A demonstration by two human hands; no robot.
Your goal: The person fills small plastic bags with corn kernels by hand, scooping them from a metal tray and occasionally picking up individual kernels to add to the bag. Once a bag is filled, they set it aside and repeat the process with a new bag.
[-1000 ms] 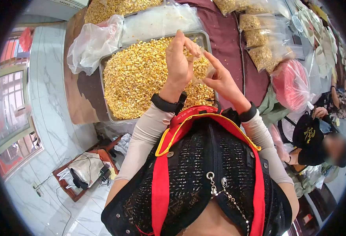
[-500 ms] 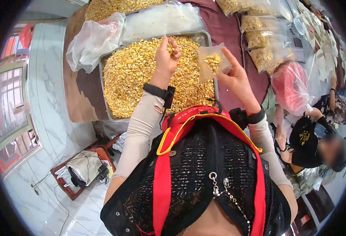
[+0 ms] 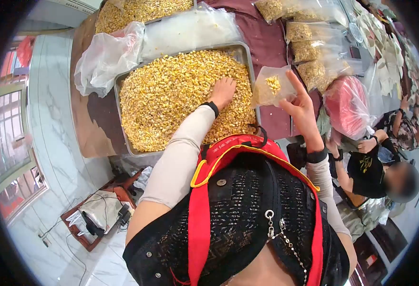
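Note:
A metal tray holds a heap of yellow dried corn kernels, some pale or brownish. Palm down, my left hand is in the heap near the tray's right side, its fingers curled into the kernels and their tips hidden. My right hand pinches the edge of a small clear plastic bag just past the tray's right rim, index finger stretched up along the bag. A small amount of kernels lies in the bag.
Several filled bags lie at the upper right, near a pink bundle in clear plastic. Flat plastic sheets and a crumpled plastic bag lie behind the tray. A second tray of kernels stands beyond. A co-worker is at the right.
My left hand has gone from above the heap down into the kernels, turning palm down. My right hand has moved slightly right and down with the small bag.

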